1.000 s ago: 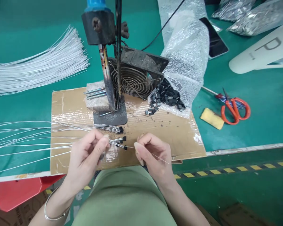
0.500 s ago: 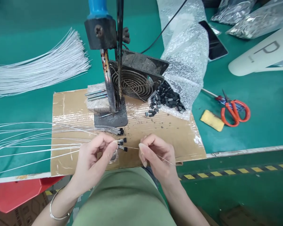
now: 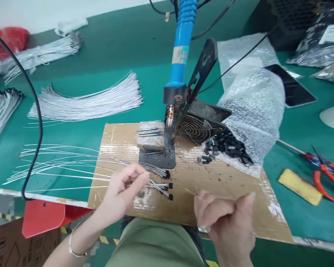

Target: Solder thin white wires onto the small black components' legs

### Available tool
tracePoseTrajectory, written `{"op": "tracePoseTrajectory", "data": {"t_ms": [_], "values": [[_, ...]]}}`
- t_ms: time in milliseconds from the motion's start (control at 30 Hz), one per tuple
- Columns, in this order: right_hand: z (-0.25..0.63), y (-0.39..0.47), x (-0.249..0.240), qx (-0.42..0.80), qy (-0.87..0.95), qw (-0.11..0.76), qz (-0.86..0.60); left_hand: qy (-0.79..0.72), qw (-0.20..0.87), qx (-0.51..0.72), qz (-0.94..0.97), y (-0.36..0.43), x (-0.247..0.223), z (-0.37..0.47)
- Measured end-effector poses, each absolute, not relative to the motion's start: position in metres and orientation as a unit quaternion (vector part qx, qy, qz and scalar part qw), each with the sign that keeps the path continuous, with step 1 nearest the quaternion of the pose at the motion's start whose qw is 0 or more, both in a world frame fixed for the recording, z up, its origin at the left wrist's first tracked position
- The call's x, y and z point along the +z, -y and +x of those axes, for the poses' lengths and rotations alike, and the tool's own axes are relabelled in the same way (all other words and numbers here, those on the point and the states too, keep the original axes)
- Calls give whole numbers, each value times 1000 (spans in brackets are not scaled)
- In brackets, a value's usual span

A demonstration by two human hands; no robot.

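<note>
The step in hand was judged to be two-handed wire handling over the cardboard sheet point(image 3: 217, 202). The left hand point(image 3: 125, 191) was pinched, thumb against forefinger, on black-ended wires point(image 3: 170, 197); these pointed toward the right hand, with their tails trailing leftward. The right hand point(image 3: 225, 217) was loosely curled, thumb apart, with a thin strand point(image 3: 194, 193) at its fingers; whether it gripped the strand could not be told. The next move appeared to call for a steady left pinch and a strand kept clear of the black ends and the soldering iron point(image 3: 179, 63).

Containers: the bubble wrap point(image 3: 256, 96) held a heap of small black pieces point(image 3: 229, 144), some spilled onto the cardboard. A clear bag point(image 3: 332, 76) at upper right was filled with items too indistinct to identify. Below the table edge, at lower left, stood a red bin point(image 3: 43, 220); its contents were not visible.
</note>
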State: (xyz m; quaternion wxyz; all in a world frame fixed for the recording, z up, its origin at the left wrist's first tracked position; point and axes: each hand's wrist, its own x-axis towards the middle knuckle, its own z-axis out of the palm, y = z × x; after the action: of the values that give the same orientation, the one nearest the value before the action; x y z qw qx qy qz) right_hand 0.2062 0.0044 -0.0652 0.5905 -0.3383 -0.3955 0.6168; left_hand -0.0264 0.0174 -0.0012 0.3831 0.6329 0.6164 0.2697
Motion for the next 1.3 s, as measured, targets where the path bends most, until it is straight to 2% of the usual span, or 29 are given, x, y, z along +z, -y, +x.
{"op": "tracePoseTrajectory", "data": {"t_ms": [167,267,400,500,1300], "values": [[225,-12,-69,525,384,620,-439,-692,135,274,654,-77,-2,-95],[229,-15,-71,522,378,613,-456,-686,60,246,682,-139,-14,-136],[227,-16,-71,534,377,595,-467,-657,54,208,723,-205,-35,-169],[226,-17,-71,541,362,594,-472,-638,64,199,741,-223,-45,-179],[239,-17,-90,556,365,558,-497,-629,103,398,660,-210,-19,-168]]}}
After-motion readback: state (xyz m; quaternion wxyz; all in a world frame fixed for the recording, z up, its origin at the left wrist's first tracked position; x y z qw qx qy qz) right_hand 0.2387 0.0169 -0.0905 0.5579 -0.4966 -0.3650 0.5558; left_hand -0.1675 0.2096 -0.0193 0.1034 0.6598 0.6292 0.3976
